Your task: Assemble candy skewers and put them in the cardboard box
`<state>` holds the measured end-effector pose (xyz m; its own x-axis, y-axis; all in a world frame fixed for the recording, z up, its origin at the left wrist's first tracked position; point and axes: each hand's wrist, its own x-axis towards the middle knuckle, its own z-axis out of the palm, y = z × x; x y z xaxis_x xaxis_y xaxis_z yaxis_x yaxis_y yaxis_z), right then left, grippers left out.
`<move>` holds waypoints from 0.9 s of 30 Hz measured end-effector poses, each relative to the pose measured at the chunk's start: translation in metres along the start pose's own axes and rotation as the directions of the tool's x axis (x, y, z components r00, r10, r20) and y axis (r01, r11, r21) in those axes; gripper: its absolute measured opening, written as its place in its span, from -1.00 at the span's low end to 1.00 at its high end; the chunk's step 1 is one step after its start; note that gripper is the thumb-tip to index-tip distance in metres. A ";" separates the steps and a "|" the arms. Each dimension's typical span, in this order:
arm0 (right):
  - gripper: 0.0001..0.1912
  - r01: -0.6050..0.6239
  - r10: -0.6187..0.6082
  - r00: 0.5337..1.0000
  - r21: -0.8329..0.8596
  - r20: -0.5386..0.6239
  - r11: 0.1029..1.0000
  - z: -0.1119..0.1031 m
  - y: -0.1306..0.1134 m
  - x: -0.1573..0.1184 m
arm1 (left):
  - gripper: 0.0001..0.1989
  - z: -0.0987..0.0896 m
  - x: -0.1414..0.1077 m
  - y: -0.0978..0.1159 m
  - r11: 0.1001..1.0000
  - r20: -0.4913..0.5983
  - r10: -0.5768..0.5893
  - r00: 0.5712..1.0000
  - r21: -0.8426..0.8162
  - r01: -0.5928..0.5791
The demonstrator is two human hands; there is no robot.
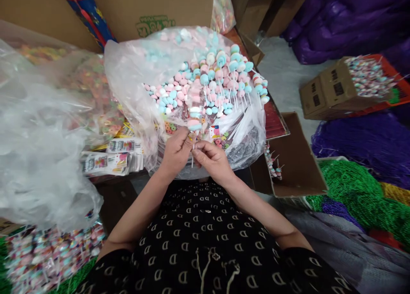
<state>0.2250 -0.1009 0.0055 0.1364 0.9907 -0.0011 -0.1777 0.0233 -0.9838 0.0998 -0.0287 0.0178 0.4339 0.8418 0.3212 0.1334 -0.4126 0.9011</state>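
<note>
Both hands meet low in front of the candy pile. Between them stands a candy skewer (pixel 194 119) with pink, white and blue pieces inside a clear wrapper, its white stick pointing down toward me. My left hand (pixel 177 151) pinches the lower end of the wrapper. The fingers of my right hand (pixel 212 158) are closed around the stick and wrapper end just beside it. Behind lie loose pastel candies (pixel 169 95) and several unwrapped candy skewers (pixel 224 72) on a clear plastic bag (pixel 128 68).
Printed packets (pixel 110 157) and bulky plastic bags (pixel 41 136) lie at the left. An open cardboard box (pixel 296 157) with wrapped skewers stands right of the red table edge (pixel 275 123). Farther right is a filled carton (pixel 333 89).
</note>
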 end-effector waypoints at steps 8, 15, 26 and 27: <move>-0.80 0.081 -0.098 0.993 -0.219 -0.070 0.972 0.000 0.004 -0.008 | -0.67 -0.005 0.003 -0.004 0.889 0.024 0.260 0.965 0.384 -0.249; -0.87 0.273 -0.396 0.913 -0.572 -0.100 0.773 -0.005 -0.001 -0.002 | -0.68 0.004 -0.001 -0.005 0.859 0.013 0.262 0.965 0.452 -0.239; -0.66 0.353 -0.480 0.877 -0.647 -0.024 0.676 -0.009 0.011 0.005 | -0.66 0.007 -0.004 -0.008 0.869 0.036 0.256 0.966 0.430 -0.247; -0.66 0.355 -0.489 0.872 -0.650 -0.031 0.672 -0.008 0.014 0.005 | -0.65 0.006 -0.004 -0.007 0.886 0.043 0.233 0.972 0.403 -0.230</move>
<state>0.2313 -0.0965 -0.0095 0.2356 0.8479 0.4749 0.5619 0.2799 -0.7784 0.1025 -0.0316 0.0081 0.4909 0.7069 0.5092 0.3777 -0.6994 0.6068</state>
